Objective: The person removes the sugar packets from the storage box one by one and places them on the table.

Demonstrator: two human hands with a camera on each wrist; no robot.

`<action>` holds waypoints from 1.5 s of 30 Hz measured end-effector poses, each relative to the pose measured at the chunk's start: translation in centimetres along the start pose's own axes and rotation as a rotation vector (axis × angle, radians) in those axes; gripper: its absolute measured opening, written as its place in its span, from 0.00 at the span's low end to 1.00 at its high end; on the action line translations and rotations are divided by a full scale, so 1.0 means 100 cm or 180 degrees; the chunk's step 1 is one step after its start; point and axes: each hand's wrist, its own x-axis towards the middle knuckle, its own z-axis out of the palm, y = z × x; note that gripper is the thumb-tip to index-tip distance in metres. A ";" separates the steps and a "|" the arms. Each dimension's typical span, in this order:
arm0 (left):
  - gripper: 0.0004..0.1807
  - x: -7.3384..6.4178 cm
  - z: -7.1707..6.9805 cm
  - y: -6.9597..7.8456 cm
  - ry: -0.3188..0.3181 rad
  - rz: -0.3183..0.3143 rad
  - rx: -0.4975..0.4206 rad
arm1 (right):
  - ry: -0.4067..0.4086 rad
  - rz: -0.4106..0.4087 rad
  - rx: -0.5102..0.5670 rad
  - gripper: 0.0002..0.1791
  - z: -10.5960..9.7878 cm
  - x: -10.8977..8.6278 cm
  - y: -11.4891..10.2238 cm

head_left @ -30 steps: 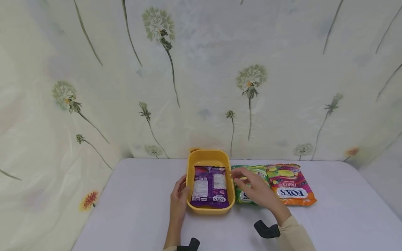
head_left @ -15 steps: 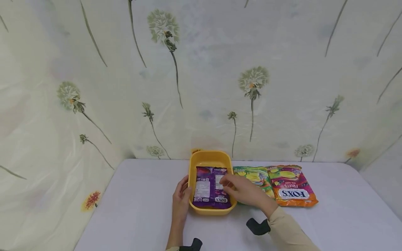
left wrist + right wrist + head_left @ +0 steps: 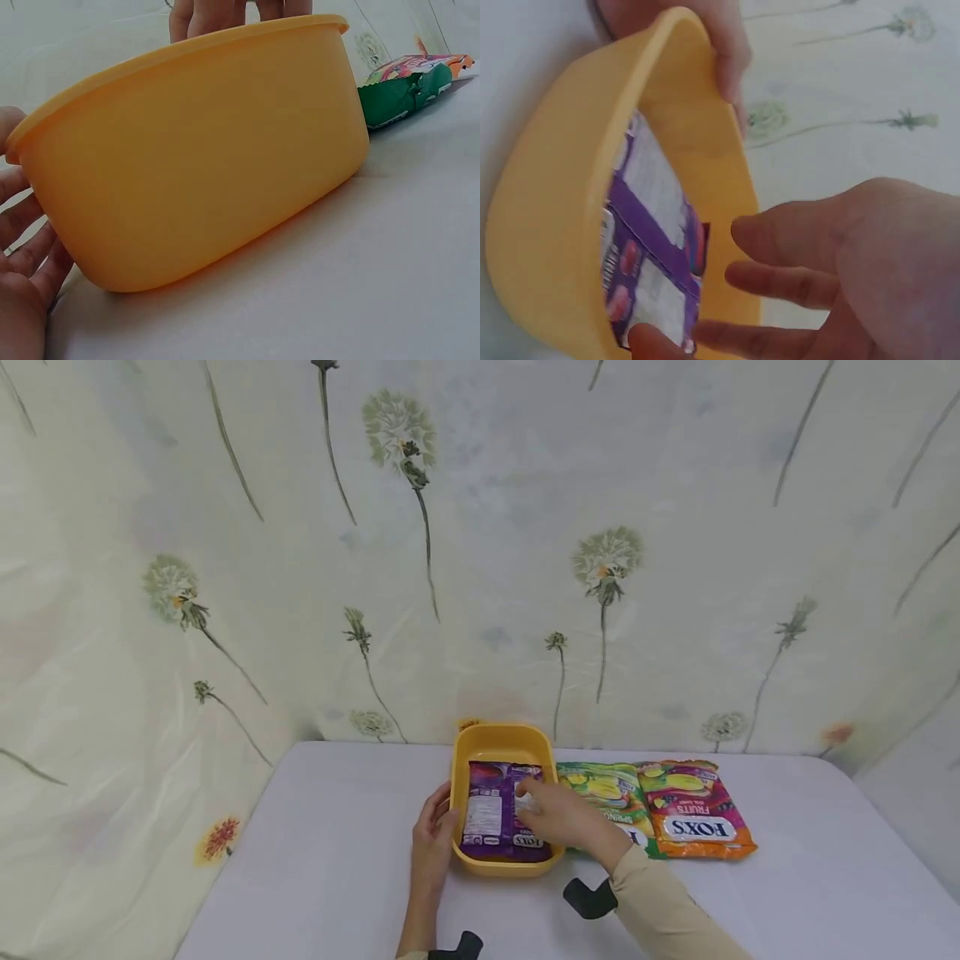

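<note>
A yellow plastic tub (image 3: 504, 868) stands on the white table, and a purple Fox's candy bag (image 3: 483, 814) lies inside it, printed back up. My left hand (image 3: 432, 835) holds the tub's left side, its fingers along the outer wall and its thumb at the rim, as the left wrist view also shows. Over the tub's right half hovers my right hand (image 3: 558, 817), fingers loosely bent and spread above the purple bag. In the right wrist view the right hand's fingertips (image 3: 742, 232) hold nothing; whether any touches the bag, I cannot tell.
Right of the tub lie a green Fox's candy bag (image 3: 607, 789), partly behind the right hand, and a pink-orange Fox's candy bag (image 3: 697, 810) beside it. A floral curtain (image 3: 480, 568) hangs behind the white table (image 3: 337, 852).
My right hand has moved left, from the tub's right rim to above the purple bag. More of the green bag shows. My left hand stays at the tub's left side.
</note>
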 end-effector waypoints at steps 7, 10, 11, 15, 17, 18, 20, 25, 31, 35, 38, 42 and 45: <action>0.23 -0.003 0.006 -0.001 -0.0082 0.0017 0.0011 | -0.0073 0.0246 -0.0126 0.26 0.016 0.005 0.003; 0.23 -0.004 0.006 -0.002 -0.0071 0.0074 0.0040 | -0.0104 0.0404 -0.0016 0.26 0.017 0.009 0.006; 0.22 -0.004 0.006 -0.002 -0.0065 0.0084 0.0032 | -0.0113 0.0444 0.0019 0.26 0.017 0.010 0.007; 0.22 -0.004 0.005 -0.002 -0.0066 0.0142 0.0032 | -0.0154 0.0559 0.0164 0.25 0.017 0.014 0.009; 0.22 -0.003 0.005 -0.002 -0.0075 0.0133 0.0020 | -0.0166 0.0575 0.0235 0.27 0.018 0.015 0.009; 0.22 -0.002 0.005 -0.001 -0.0078 0.0134 0.0022 | -0.0162 0.0571 0.0250 0.28 0.018 0.016 0.009; 0.23 -0.002 0.004 -0.001 -0.0064 0.0107 0.0023 | -0.0147 0.0526 0.0268 0.30 0.019 0.017 0.009; 0.23 -0.001 0.003 -0.003 -0.0043 0.0035 0.0016 | -0.0150 0.0435 0.0246 0.34 0.020 0.020 0.007; 0.23 -0.003 0.002 -0.001 -0.0060 -0.0056 -0.0072 | -0.0233 0.0398 0.0222 0.30 0.022 0.020 0.003; 0.24 -0.006 0.000 0.008 -0.0108 -0.0085 -0.0083 | -0.0186 0.0268 0.0010 0.28 0.027 0.021 0.002; 0.24 -0.008 -0.001 0.012 -0.0119 -0.0091 -0.0054 | -0.0029 0.0233 -0.0167 0.27 0.034 0.021 0.002; 0.24 -0.007 0.000 0.006 -0.0056 -0.0046 -0.0013 | 0.0274 0.0234 -0.0347 0.22 0.043 0.022 0.002; 0.23 -0.004 0.001 0.000 -0.0013 0.0027 -0.0012 | 0.0478 0.0177 -0.0389 0.18 0.045 0.023 0.002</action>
